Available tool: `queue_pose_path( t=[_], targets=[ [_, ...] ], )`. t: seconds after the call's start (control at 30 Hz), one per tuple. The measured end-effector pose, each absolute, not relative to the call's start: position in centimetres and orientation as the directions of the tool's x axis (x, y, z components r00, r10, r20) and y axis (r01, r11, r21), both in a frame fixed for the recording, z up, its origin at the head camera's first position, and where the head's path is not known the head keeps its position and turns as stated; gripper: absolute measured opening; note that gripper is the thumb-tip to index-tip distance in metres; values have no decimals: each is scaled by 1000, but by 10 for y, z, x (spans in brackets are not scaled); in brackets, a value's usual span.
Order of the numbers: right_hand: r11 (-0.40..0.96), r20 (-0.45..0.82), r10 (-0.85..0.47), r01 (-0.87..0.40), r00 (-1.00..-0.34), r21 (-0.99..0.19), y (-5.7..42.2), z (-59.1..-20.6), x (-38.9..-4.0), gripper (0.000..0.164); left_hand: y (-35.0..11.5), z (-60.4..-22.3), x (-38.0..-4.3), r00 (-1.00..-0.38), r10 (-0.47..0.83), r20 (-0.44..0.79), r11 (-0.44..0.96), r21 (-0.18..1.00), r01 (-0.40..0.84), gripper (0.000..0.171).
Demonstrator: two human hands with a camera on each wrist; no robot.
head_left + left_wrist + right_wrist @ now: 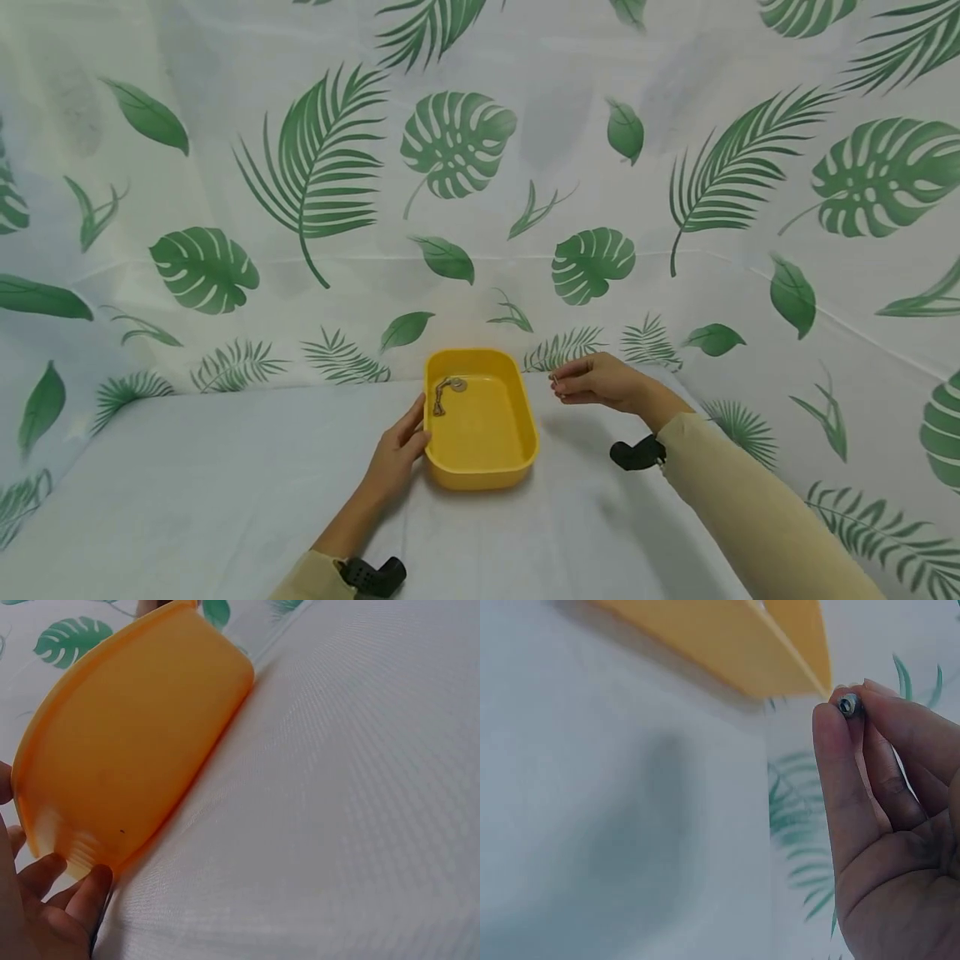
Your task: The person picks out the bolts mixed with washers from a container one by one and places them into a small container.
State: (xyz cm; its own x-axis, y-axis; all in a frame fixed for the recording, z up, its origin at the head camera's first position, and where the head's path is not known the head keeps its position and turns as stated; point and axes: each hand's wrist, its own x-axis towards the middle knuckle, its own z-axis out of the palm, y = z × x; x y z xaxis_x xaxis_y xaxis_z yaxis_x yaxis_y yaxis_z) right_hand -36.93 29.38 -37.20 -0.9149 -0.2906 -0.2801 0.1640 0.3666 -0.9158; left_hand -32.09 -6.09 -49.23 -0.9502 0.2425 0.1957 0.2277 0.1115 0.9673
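A yellow plastic tray (480, 479) stands on the white-covered table. My left hand (393, 458) holds its left side, the thumb at the rim and the fingertips against the outer wall; the left wrist view shows those fingers (88, 896) low on the tray wall. Inside, along the left wall, lie a round grey metal disc (458, 384) and a row of small metal pieces (439, 402). Right of the tray, above the table, my right hand (600, 383) pinches a small metal piece with a hollow round end (849, 705) between thumb and fingertips.
The white cloth (225, 483) spreads over the table on both sides of the tray. Close behind hangs a white curtain with green leaf prints (457, 142). Black wrist devices (639, 452) sit on both wrists.
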Motion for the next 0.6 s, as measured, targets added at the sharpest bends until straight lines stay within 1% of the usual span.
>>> queue_pose_path(
  t=[0.1,0.23,0.43,0.6],
  targets=[
    [381,-279,-261,167,-924,-909,316,-374,-371,45,-60,-493,-321,-945,254,207,106,965,240,60],
    [380,-274,-228,174,-934,-908,343,-376,-370,49,-60,-495,-320,-947,259,188,119,967,225,61],
    [347,-252,-209,169,-945,-923,376,-374,-373,51,-60,-494,-320,-953,241,183,122,969,217,60],
    [321,-227,-157,168,-961,-932,398,-374,-377,52,-62,-493,-321,-949,248,194,124,965,230,61]
  ],
)
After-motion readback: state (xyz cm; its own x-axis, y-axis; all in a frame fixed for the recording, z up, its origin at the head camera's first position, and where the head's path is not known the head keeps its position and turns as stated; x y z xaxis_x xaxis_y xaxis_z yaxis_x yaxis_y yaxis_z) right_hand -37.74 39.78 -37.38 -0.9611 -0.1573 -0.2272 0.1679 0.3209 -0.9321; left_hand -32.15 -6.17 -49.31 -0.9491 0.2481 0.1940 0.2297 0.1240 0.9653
